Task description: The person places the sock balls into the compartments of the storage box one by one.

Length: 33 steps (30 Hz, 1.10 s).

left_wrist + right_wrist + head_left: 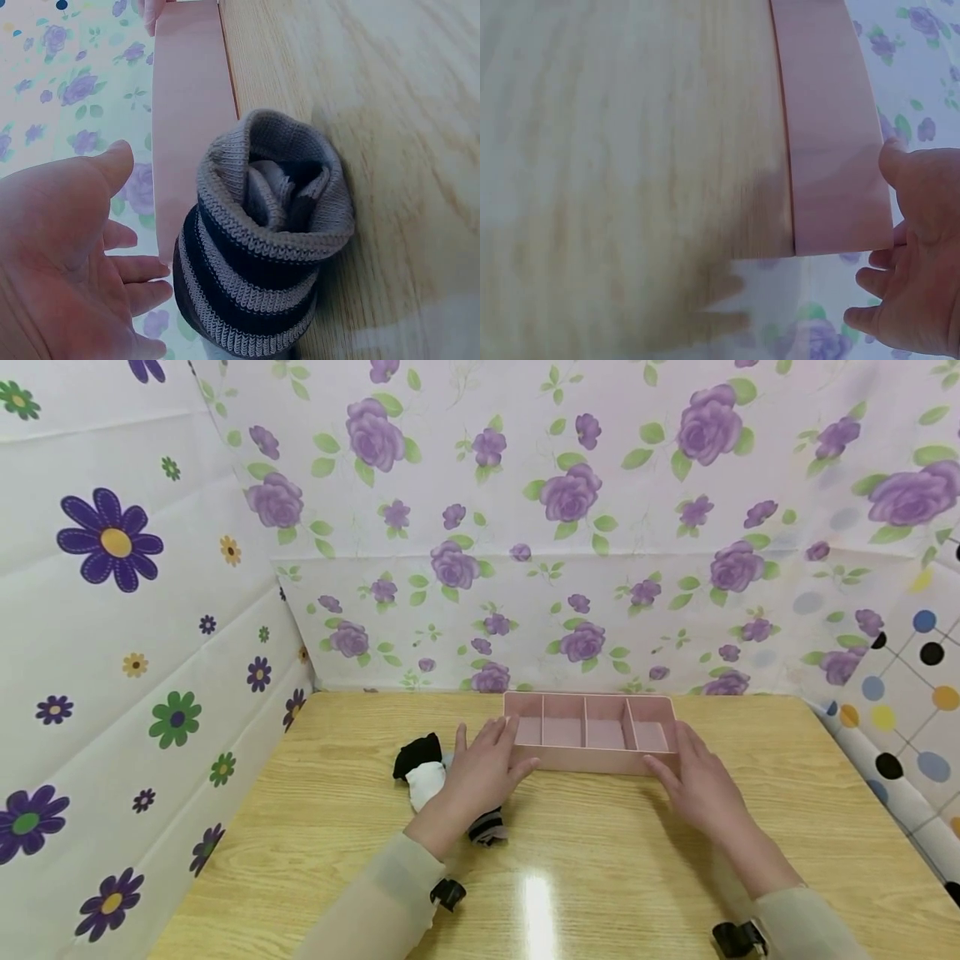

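From the head camera, a pink divided tray [592, 764] stands on the wooden table [600, 860], towards the far edge and close to the flowered backdrop [570, 493]. Thin walls split it into four compartments in a row. The left hand [480, 772] lies at the tray's left end, fingers straight and slightly spread, with the thumb against the near wall. The right hand [693, 785] lies at the right end, fingers straight and close together along the side wall, the thumb on the near wall. Left of the left hand sits a black and white rolled sock [422, 770]; a grey and dark striped rolled sock [487, 827] shows just near the left wrist.

From the left wrist camera, the left hand [64, 255] is open with the palm facing the tray's [187, 127] outer wall, fingers relaxed and a little apart, thumb raised. The striped sock [262, 247] stands on the table [375, 112] just beside the hand, its rolled opening facing the camera.

From the right wrist camera, slightly blurred, the right hand [915, 262] sits at the tray's [832, 135] corner. The thumb touches the wall edge and the fingers are loosely bent beyond it. The table [630, 150] fills the left.
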Each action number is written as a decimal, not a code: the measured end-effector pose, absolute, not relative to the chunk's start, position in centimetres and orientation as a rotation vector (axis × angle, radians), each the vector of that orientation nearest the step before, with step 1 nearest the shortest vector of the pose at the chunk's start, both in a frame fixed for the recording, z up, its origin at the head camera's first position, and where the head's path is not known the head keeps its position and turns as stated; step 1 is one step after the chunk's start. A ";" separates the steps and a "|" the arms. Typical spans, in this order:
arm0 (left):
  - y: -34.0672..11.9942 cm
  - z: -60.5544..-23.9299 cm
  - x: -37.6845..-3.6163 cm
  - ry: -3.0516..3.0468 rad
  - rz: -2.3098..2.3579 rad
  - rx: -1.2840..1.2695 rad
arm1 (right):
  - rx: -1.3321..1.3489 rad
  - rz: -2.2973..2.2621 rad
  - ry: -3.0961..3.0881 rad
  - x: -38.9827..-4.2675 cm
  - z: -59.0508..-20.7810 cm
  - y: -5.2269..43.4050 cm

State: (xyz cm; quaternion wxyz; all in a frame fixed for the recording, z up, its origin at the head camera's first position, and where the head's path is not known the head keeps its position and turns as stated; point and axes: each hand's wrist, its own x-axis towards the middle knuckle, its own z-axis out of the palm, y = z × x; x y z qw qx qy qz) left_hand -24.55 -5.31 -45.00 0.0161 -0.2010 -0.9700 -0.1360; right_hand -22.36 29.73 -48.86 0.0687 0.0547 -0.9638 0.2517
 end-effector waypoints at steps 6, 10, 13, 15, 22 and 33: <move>-5.3 -45.1 -24.4 -3.012 -0.423 -0.625 | 0.147 0.869 -2.907 -23.2 -48.7 29.9; -5.3 -45.2 -24.3 -3.007 -0.454 -0.642 | 0.118 0.930 -2.929 -23.4 -48.7 29.9; -5.3 -45.2 -24.2 -3.003 -0.462 -0.650 | 0.108 0.956 -2.936 -23.5 -48.8 29.9; -5.3 -45.2 -24.0 -3.002 -0.459 -0.651 | 0.103 0.972 -2.939 -23.5 -48.8 30.0; -5.3 -45.1 -23.8 -2.996 -0.473 -0.663 | 0.100 1.028 -2.926 -23.2 -48.7 30.1; -5.7 -45.0 -24.2 -3.010 -0.530 -0.657 | 0.060 1.064 -2.945 -23.4 -48.7 30.0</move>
